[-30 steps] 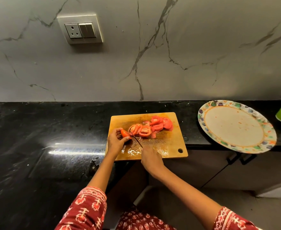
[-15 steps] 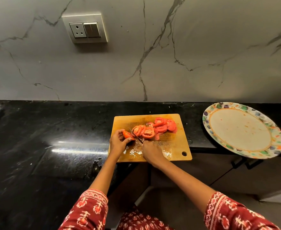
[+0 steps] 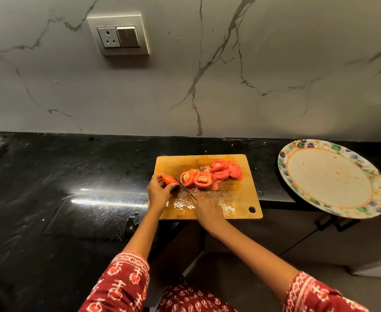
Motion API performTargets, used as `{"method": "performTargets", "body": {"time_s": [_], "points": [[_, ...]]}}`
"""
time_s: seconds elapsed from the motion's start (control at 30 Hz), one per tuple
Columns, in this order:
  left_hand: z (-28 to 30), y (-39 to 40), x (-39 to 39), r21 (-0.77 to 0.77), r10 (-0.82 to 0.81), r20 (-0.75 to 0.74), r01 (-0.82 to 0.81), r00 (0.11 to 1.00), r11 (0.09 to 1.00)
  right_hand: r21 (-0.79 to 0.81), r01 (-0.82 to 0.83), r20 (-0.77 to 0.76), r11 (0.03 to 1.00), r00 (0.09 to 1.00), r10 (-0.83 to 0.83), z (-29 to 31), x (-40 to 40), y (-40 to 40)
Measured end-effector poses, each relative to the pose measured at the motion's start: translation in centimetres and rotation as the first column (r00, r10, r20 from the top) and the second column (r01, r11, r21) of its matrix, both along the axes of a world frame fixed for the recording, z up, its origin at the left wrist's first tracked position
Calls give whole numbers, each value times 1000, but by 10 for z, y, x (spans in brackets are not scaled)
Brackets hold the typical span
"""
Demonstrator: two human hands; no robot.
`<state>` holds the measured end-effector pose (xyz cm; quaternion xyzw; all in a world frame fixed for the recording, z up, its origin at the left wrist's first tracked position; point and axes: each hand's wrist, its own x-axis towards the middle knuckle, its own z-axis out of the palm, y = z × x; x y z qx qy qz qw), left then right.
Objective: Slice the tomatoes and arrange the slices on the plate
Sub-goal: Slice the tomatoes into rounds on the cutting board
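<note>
Here the left hand (image 3: 157,192) had its grip pinched tight on the last little end of a tomato (image 3: 169,179), holding it down on the wooden cutting board (image 3: 234,194). The right hand (image 3: 207,211) had its grip wrapped around the handle of a knife (image 3: 185,188), and the thin blade stood just beside the tomato end, on the side away from the left hand. I could not tell if the blade was touching the tomato or only close to it.

Past the blade, further along the board, lay a pile of cut slices (image 3: 209,175), leaning on each other in a messy row. The near part of the board looked wet with juice. The board sat on a shiny black table (image 3: 72,176). Well apart from the board, on the knife-hand side, a big plate (image 3: 293,154) with a flowery rim waited with no slices on it, only small red marks.

So the cutting step looked almost done, and the putting-on-the-plate step had not begun. The next cut would need care, because the tomato end was small and the fingers (image 3: 162,176) sat very near the blade. After that, the slices would need to be carried over to the plate.
</note>
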<state>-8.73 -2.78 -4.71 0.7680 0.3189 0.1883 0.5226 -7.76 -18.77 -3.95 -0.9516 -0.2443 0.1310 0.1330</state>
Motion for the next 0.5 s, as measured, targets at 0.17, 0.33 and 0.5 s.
{"method": "performTargets", "body": {"time_s": [0.17, 0.33, 0.5], "points": [[7, 10, 3, -46, -97, -54, 95, 994, 994, -41, -22, 50, 999, 998, 24, -6, -8, -15], [10, 1, 0, 3, -226, -85, 227, 970, 974, 185, 87, -64, 979, 995, -76, 4, 4, -15], [14, -15, 0, 184, -235, -12, 234, 972, 955, 320, 121, -87, 940, 991, -98, 9, 7, -16]]}}
